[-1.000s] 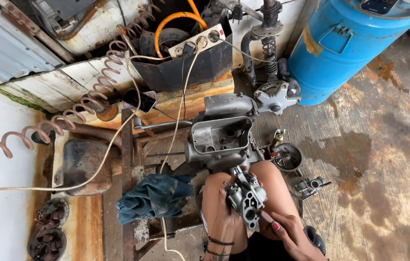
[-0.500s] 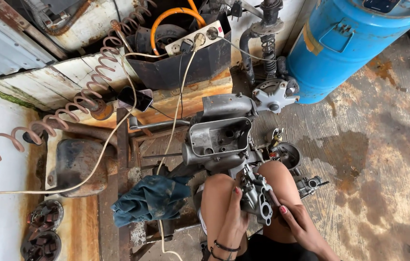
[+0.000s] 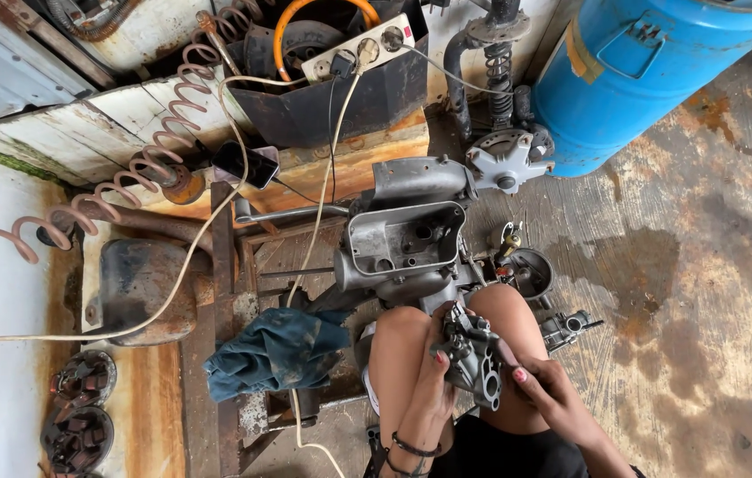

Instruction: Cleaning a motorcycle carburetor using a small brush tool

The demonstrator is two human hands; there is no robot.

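A grey metal carburettor [image 3: 472, 356] rests over my knees, held between both hands. My left hand [image 3: 430, 389] grips its left side, fingers curled around the body. On the other side my right hand [image 3: 542, 389] pinches its edge with thumb and fingers. Just beyond my knees stands a grey engine casing [image 3: 404, 239] with an open oval cavity facing up. A crumpled blue rag [image 3: 275, 349] lies to the left of my left knee.
A blue drum [image 3: 642, 71] stands at the far right. A coiled air hose [image 3: 110, 190] and a white cable [image 3: 217, 239] run across the left. Small metal parts [image 3: 531, 270] and a second carburettor piece [image 3: 568, 326] lie on the stained concrete floor [image 3: 704, 283].
The carburettor has been turned and lifted slightly between my hands, and my right hand has shifted up along its right side. The view has tilted a little downward.
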